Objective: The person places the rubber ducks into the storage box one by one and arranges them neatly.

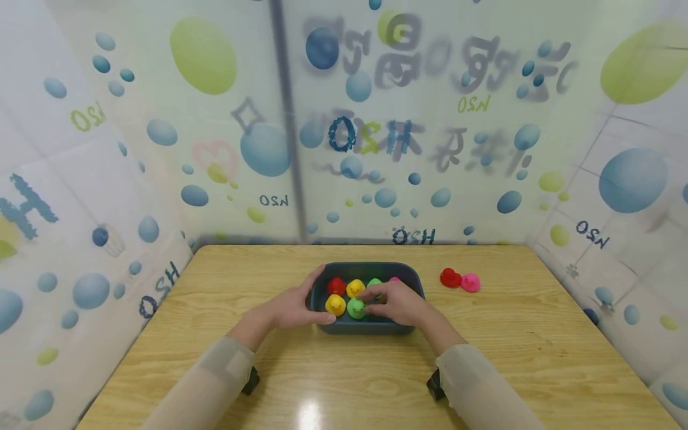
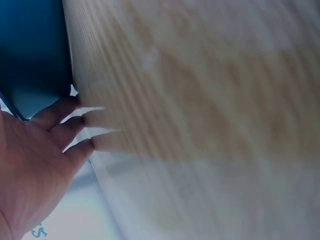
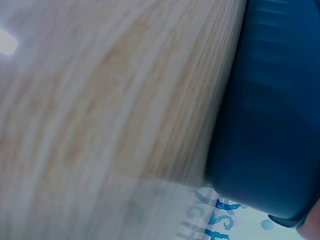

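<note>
A dark blue bin [image 1: 365, 328] stands on the table with several small rubber ducks inside. My left hand [image 1: 295, 306] rests at the bin's left end, thumb straight along the front rim, the other fingers extended at the side. In the left wrist view its fingertips [image 2: 75, 100] lie beside the bin wall. My right hand [image 1: 400, 301] reaches over the bin's right half, with thumb and index finger around the upper right of a green rubber duck [image 1: 355, 309]. To that duck's left sits a yellow duck [image 1: 335, 305]. The right hand partly hides the bin's right side.
Behind them in the bin are a red duck [image 1: 336, 286], a yellow duck [image 1: 355, 288], another green duck [image 1: 374, 282] and a pink duck [image 1: 395, 279]. Right of the bin, a red duck [image 1: 450, 278] and a pink duck [image 1: 470, 282] lie on the wooden table [image 1: 505, 334]. Patterned curtains surround the table.
</note>
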Motion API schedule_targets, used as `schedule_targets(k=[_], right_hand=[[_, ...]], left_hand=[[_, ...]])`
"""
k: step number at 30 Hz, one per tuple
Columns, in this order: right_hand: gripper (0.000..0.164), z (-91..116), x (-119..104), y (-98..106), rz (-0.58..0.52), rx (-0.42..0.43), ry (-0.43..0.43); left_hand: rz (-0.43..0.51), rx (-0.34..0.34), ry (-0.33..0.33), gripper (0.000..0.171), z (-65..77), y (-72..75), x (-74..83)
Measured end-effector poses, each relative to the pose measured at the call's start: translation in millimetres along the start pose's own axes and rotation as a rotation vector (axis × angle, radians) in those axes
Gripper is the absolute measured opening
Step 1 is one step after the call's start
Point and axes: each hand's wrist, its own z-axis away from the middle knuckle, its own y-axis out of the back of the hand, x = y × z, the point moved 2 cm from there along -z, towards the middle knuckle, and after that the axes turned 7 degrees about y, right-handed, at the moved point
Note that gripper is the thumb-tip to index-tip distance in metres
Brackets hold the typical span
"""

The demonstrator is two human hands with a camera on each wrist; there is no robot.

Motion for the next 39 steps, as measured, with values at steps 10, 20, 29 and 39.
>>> schedule_targets(k=[10, 20, 29, 39], right_hand=[[0.028, -4.0, 2.2, -0.7, 0.011, 0.008, 0.000], [0.021, 1.0, 1.5, 2.1, -0.040, 0.164, -0.003], [0.022, 23.3, 7.9, 23.7, -0.143, 0.332, 0.044], [0.027, 75.7, 46.4, 66.8, -0.083, 0.423, -0.113]], left_hand=[[0.014, -0.001, 0.010, 0.120, 0.8, 1.0, -1.9], [0.006, 0.002, 0.016, 0.121, -0.7, 0.4, -6.5], [0.021, 0.001, 0.021, 0.123, -1.7, -2.9, -5.8], [0.007, 0.005, 0.015, 0.125, -2.1, -1.3, -5.7]])
